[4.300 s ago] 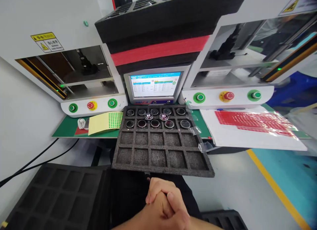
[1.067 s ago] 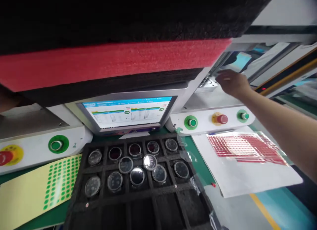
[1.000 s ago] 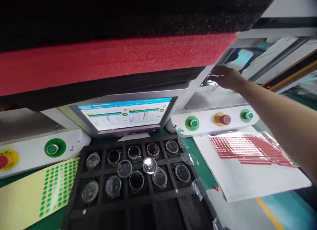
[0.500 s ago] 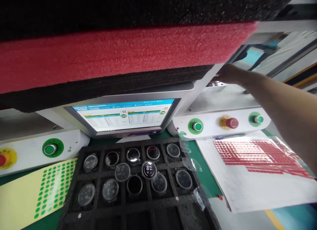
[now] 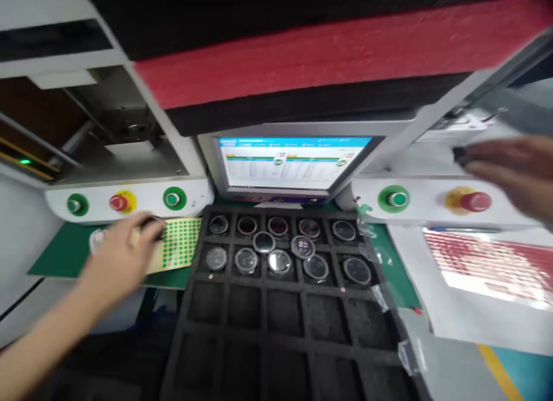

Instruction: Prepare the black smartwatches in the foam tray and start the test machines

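Observation:
My left hand [image 5: 121,254] is over the yellow sticker sheet [image 5: 179,245], left of the tray. Its fingers are closed on a dark watch [image 5: 154,221], partly hidden and blurred. At the right, my right hand [image 5: 514,167] is in front of the machine's metal fixture [image 5: 464,121]. It pinches a small dark thing [image 5: 462,156], too smeared to make out. Between the hands lies a black foam tray [image 5: 285,283]. Round watches fill its two back rows; one watch [image 5: 263,242] and another with a lit face [image 5: 303,247] rest across the dividers.
A monitor [image 5: 294,165] stands behind the tray, under a red and black foam block [image 5: 319,55]. Green buttons [image 5: 173,199] and red stop buttons [image 5: 476,201] line the machine fronts. White paper with a red sticker sheet [image 5: 488,268] lies right.
My view has swung left and back. My left hand has come into view with a watch. My right hand has drawn out from the right fixture, holding a small dark thing.

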Demonstrator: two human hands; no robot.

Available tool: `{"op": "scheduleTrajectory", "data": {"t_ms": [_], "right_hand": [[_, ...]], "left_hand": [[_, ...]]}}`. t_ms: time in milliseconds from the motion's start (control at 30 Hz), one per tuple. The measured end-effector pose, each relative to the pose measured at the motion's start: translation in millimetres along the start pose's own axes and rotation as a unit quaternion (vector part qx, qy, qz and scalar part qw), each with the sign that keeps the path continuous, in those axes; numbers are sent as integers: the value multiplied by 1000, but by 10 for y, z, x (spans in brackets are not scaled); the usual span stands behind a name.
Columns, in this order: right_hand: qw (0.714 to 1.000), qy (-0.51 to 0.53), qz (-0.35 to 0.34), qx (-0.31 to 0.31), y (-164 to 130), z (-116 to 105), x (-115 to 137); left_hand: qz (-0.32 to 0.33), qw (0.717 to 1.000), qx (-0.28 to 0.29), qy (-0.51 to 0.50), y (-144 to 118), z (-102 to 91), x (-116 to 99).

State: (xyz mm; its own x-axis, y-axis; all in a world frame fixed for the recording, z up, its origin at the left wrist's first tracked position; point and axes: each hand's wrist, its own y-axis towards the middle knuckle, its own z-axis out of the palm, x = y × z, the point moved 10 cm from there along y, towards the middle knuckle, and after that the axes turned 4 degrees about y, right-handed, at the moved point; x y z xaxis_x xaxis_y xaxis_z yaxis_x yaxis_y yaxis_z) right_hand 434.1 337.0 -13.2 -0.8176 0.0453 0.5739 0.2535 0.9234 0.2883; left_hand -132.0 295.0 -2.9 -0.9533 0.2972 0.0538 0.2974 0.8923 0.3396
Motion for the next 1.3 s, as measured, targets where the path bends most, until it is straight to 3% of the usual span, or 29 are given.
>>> {"op": "scheduleTrajectory", "data": {"t_ms": [33, 67, 133, 200, 267, 333, 500, 567, 667, 767, 933, 1033, 1100, 1200, 1300], "right_hand": [[999, 28, -22, 37, -421, 166, 156], [991, 46, -87, 96, -864, 378, 430], [967, 60, -212, 131, -1680, 633, 1015], [932, 54, -314, 173, -2301, 887, 1510], [914, 42, -348, 203, -2608, 1089, 1760], [914, 37, -344, 214, -2664, 1187, 1820], [921, 68, -334, 186, -2353, 1105, 1768], [931, 60, -327, 153, -2125, 1078, 1752], [943, 1, -303, 138, -1798, 1231, 1724], [952, -43, -255, 164, -1576, 1467, 1656], [958, -52, -216, 183, -1449, 1587, 1583], [958, -59, -208, 189, -1429, 1607, 1544], [957, -60, -210, 189, -1440, 1627, 1526], [957, -37, -233, 171, -1482, 1617, 1553], [954, 8, -271, 127, -1515, 1505, 1642]], "left_hand": [[81, 996, 0, -22, -213, 17, -341], [157, 987, 1, -41, -422, 43, -696], [251, 966, 8, -68, -751, 121, -1303], [305, 948, 17, -86, -933, 196, -1755], [329, 939, 30, -94, -988, 257, -2012], [327, 939, 46, -99, -960, 287, -2086], [258, 943, 127, -170, -732, 318, -1877], [222, 946, 123, -199, -550, 317, -1772], [148, 959, 116, -212, -191, 446, -1639], [81, 960, 160, -217, 109, 725, -1593], [89, 955, 190, -211, 348, 937, -1718], [101, 955, 191, -204, 349, 898, -1751], [110, 959, 174, -196, 322, 769, -1672], [87, 977, 105, -164, 357, 419, -1222], [-21, 993, 69, -89, 572, 111, -347]]}}
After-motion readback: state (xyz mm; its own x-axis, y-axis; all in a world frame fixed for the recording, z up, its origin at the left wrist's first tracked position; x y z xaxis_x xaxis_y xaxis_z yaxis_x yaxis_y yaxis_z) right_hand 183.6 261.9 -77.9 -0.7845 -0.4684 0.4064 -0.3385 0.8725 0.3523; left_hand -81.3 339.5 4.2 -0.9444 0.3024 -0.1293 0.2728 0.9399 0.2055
